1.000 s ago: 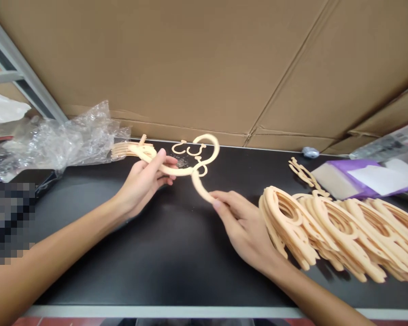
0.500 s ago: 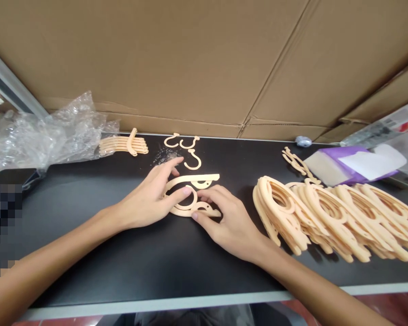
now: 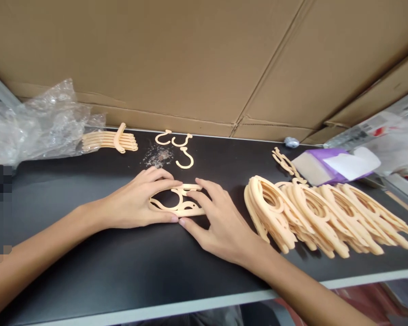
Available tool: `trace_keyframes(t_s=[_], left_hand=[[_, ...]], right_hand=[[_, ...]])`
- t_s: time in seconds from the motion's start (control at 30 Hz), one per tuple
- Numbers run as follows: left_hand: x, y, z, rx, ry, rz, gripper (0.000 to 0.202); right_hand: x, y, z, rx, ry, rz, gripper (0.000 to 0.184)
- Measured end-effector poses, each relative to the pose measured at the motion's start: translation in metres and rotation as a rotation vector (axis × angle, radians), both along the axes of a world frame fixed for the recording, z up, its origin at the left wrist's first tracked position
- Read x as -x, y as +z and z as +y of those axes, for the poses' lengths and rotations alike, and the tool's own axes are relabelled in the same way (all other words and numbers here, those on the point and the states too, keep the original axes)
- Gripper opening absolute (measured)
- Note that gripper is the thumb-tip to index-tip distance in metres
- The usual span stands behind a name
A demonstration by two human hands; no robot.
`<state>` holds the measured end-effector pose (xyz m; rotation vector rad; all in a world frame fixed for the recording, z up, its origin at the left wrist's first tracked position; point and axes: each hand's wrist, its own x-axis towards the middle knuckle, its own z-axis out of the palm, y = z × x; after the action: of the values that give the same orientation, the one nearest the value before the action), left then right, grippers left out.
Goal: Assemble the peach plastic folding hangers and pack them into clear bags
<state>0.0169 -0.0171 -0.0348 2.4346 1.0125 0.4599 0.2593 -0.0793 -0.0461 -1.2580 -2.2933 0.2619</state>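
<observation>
A cream plastic folding-hanger body [image 3: 182, 213], with a round opening and two arms, lies on the black table between my hands. My left hand [image 3: 139, 197] is closed round its left end, thumb along the near edge and fingers along the far edge. My right hand [image 3: 221, 217] grips its right part, with fingertips on the far arm and the thumb at the near edge. Beyond my hands lie three loose cream hanger hooks: one hook [image 3: 184, 158] nearest, another hook [image 3: 182, 141] behind it, and a third hook [image 3: 162, 138] to the left.
Stacked hanger bodies [image 3: 313, 217] fan out on the right. Behind them are thin cream pieces [image 3: 285, 163] and a purple tissue pack [image 3: 336, 165]. At left, cream strips [image 3: 109, 140] lie by crumpled clear plastic [image 3: 47, 124]. Small shavings [image 3: 158, 156] lie near the hooks. Cardboard [image 3: 156, 59] walls the back.
My hands have pressed the hanger's two arms closer together. My left fingers now wrap its far edge, and my right fingers have moved onto the far arm. The view has shifted slightly right.
</observation>
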Motion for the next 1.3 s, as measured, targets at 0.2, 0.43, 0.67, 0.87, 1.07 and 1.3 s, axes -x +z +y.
trace_keyframes(t_s=[0.2, 0.43, 0.67, 0.87, 1.07, 1.3], left_hand=[[-0.002, 0.002, 0.000, -0.005, -0.004, -0.066, 0.076], [-0.001, 0.004, 0.000, 0.075, 0.127, -0.157, 0.050], [-0.001, 0.003, 0.003, 0.070, 0.134, -0.155, 0.048], [-0.001, 0.003, 0.004, 0.064, 0.146, -0.117, 0.047], [0.000, 0.001, 0.005, 0.047, 0.152, -0.115, 0.046], [-0.004, 0.005, 0.003, 0.047, 0.160, -0.099, 0.049]], right_hand=[[0.001, 0.006, 0.000, 0.042, 0.020, -0.037, 0.044], [0.001, 0.021, -0.006, 0.075, 0.080, -0.119, 0.051], [-0.005, 0.041, -0.032, 0.110, 0.080, -0.247, 0.058], [-0.032, 0.041, -0.059, 0.008, -0.020, -0.172, 0.055], [-0.051, 0.037, -0.078, -0.130, -0.123, -0.065, 0.048], [-0.041, 0.025, -0.083, -0.325, -0.185, -0.122, 0.031]])
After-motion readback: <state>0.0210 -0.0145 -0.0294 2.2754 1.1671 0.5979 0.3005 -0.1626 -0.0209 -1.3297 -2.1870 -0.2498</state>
